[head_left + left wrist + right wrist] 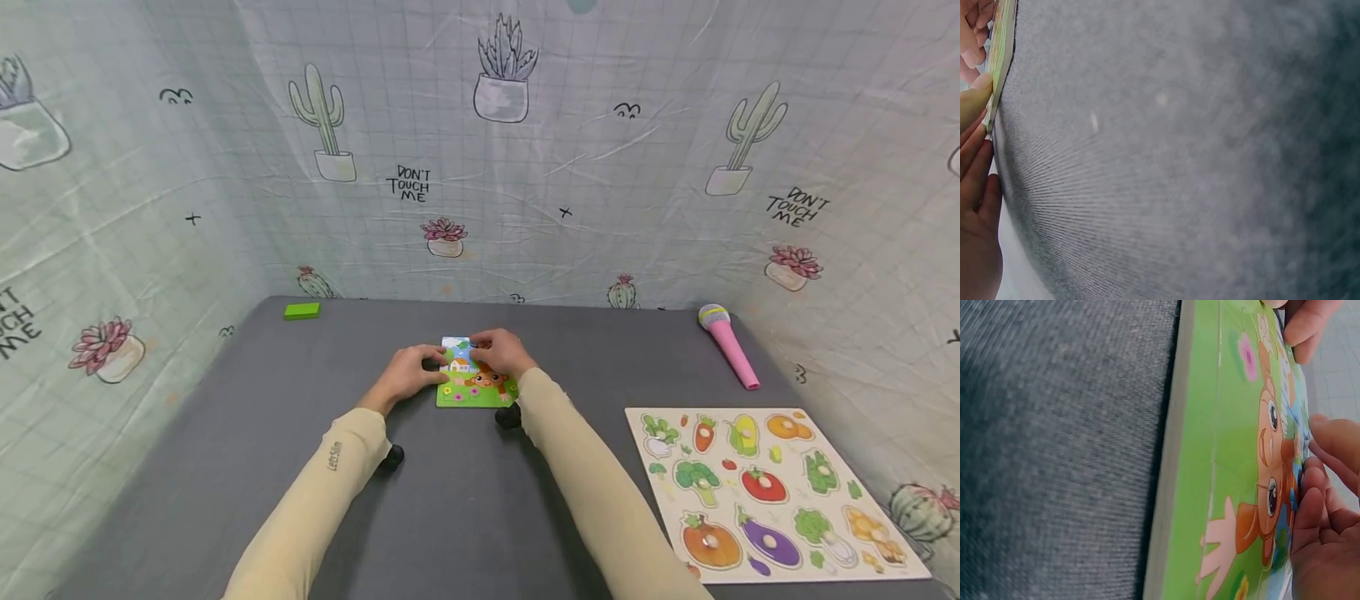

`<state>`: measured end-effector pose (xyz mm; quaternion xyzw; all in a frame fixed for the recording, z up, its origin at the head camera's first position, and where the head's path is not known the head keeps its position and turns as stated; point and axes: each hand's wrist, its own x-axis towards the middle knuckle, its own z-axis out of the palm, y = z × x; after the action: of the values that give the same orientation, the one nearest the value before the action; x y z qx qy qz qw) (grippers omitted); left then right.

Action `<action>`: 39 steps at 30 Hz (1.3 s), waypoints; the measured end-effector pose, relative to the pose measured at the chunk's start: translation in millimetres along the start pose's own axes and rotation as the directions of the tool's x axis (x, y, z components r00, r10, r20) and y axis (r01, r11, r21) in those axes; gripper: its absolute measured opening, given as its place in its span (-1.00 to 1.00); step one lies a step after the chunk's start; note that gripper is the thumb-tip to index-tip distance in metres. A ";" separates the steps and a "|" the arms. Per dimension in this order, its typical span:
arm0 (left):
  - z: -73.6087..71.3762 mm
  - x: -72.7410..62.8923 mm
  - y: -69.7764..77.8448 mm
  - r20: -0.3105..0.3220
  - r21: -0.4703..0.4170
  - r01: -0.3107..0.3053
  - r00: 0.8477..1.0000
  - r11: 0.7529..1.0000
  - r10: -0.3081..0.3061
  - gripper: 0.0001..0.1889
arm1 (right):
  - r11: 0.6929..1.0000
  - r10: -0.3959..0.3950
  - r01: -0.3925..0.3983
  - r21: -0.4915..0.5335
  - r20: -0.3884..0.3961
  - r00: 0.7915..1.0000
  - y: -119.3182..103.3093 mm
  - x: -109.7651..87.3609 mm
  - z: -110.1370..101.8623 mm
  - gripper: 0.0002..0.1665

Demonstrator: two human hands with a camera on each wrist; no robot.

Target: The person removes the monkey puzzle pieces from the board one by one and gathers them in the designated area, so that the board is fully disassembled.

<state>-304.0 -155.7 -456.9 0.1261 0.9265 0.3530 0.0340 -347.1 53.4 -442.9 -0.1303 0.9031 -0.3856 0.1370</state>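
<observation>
A small jigsaw puzzle (457, 398) with a cartoon monkey, flowers and a house lies flat on the grey table. My left hand (405, 375) holds its left edge, thumb and fingers spread along that side. In the left wrist view the left thumb (979, 94) lies against the board's edge with the other fingers below it. Over the upper right part, my right hand (506, 354) has its thumb and curled fingers pinching at a blue piece, mostly hidden by the fingers. Cut lines cross the monkey picture (1269, 450) in the right wrist view.
At the back left of the table sits a green block (302, 311). A pink toy microphone (731, 346) lies at the back right. Front right holds a white vegetable peg board (720, 492). A patterned cloth (525, 192) hangs behind and along the sides.
</observation>
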 end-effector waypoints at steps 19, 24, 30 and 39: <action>-1.1 1.3 -2.1 0.024 0.021 -0.015 1.000 1.000 0.015 -0.70 | 0.998 -0.001 0.003 -0.070 0.037 0.999 -2.7 2.1 -1.1 -0.51; -2.5 1.4 -1.1 0.034 0.022 -0.004 0.999 1.000 0.003 -0.69 | 1.000 0.002 -0.002 -0.005 0.037 0.999 -3.5 1.7 -2.1 -0.52; -3.4 2.0 -0.9 0.045 0.025 -0.002 0.999 1.000 0.001 -0.69 | 0.999 0.014 -0.014 0.039 0.001 1.000 -6.9 -0.5 -0.3 -0.53; -3.7 2.6 0.2 0.040 0.045 -0.026 0.999 0.999 0.024 -0.69 | 0.999 -0.032 0.033 0.025 -0.031 0.999 -12.1 0.6 2.4 -0.51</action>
<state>-307.1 -157.3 -453.9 0.1455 0.9317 0.3297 0.0450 -345.2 43.5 -435.7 -0.1373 0.8978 -0.4013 0.1188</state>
